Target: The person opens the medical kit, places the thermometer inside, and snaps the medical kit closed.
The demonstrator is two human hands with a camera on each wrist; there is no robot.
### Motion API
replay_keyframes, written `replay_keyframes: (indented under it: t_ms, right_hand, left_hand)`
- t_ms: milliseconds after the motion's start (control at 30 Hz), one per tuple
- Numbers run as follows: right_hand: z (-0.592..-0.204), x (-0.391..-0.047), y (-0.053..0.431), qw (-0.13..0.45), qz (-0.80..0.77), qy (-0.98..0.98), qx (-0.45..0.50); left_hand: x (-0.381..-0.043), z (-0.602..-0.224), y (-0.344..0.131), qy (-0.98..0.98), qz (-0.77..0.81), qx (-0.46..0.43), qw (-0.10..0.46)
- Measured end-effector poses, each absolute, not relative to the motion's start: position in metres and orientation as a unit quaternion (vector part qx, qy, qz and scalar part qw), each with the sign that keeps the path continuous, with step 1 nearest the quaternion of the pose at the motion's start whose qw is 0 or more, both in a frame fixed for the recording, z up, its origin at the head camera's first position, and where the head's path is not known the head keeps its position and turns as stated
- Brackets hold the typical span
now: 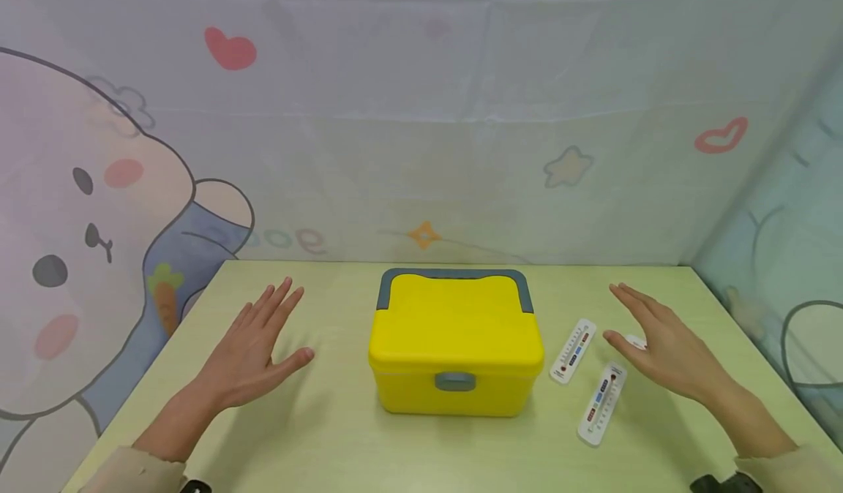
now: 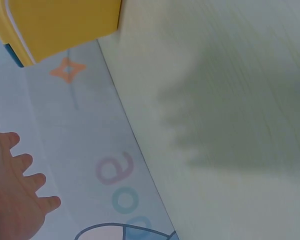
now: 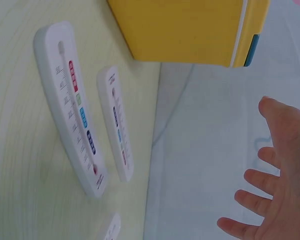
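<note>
A yellow box with a grey handle and a grey front latch stands closed in the middle of the table. To its left, my left hand hovers over the table with fingers straight and thumb spread, holding nothing. My right hand is held the same way on the other side. Between the box and that hand lie two white thermometers, one nearer the box and one closer to the front. A third thermometer is mostly hidden behind my right hand in the head view.
The pale wooden table ends at a printed cloth backdrop at the rear. Another cloth hangs along the right side. Below my left hand a shadow falls on the tabletop.
</note>
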State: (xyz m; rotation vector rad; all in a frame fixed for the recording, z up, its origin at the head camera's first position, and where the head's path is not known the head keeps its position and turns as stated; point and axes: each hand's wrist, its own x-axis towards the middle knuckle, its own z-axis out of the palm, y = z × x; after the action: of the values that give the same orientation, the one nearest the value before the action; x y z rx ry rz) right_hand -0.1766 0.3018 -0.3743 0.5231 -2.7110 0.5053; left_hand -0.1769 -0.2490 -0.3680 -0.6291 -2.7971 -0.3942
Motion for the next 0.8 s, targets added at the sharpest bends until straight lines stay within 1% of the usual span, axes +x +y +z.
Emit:
replay_keyframes:
  t_ms: [167,433,633,800]
  right_hand:
    - [-0.369,-0.174,0.293,0.163,0.197,-0.949,0.184]
    - [-0.364,-0.169,0.277,0.150,0.225,-0.945,0.183]
    - [-0.365,-0.167,0.267,0.136,0.249,-0.940,0.188]
    - [-0.366,-0.166,0.258,0.136,0.259,-0.937,0.193]
  left_hand:
    - [-0.176,-0.369,-0.247,-0.951,-0.159,-0.222,0.147]
    - [-0.170,-0.369,-0.240,-0.940,-0.199,-0.226,0.157]
    - [-0.165,-0.371,-0.232,-0.928,-0.226,-0.235,0.182]
    - [-0.160,-0.372,-0.227,-0.919,-0.245,-0.240,0.193]
